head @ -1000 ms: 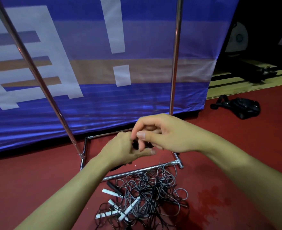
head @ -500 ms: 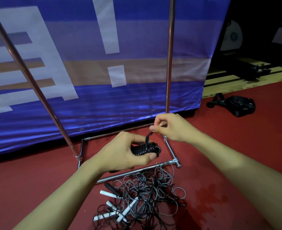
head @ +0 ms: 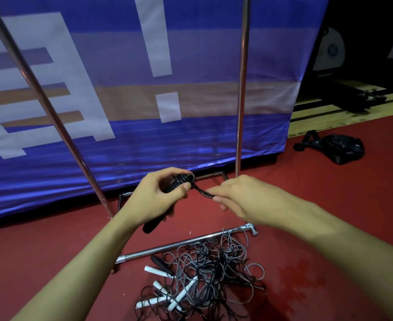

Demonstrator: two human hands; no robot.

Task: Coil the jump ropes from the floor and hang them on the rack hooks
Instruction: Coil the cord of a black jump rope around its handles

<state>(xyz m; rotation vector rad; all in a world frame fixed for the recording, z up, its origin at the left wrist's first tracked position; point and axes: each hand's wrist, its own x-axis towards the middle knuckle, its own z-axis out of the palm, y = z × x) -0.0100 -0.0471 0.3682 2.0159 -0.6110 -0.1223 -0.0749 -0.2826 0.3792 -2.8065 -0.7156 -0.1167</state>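
My left hand (head: 155, 195) grips a black jump rope (head: 181, 180) whose cord is wound in tight turns around its handles; a handle end sticks out below my palm. My right hand (head: 244, 198) pinches the free end of that cord just right of the bundle and holds it taut. A tangled pile of jump ropes (head: 204, 276) with black and grey cords and white handles lies on the red floor below my hands. The metal rack (head: 243, 89) stands behind, its two poles rising out of view; no hooks are visible.
The rack's base bar (head: 181, 243) lies on the floor just behind the pile. A blue banner (head: 144, 112) hangs close behind the rack. A black bag (head: 339, 149) sits on the floor at the right. Dark equipment stands in the far right corner.
My hands have come apart: the right hand pulled the cord end out to the right and downward. The left hand lifted the wound bundle slightly.
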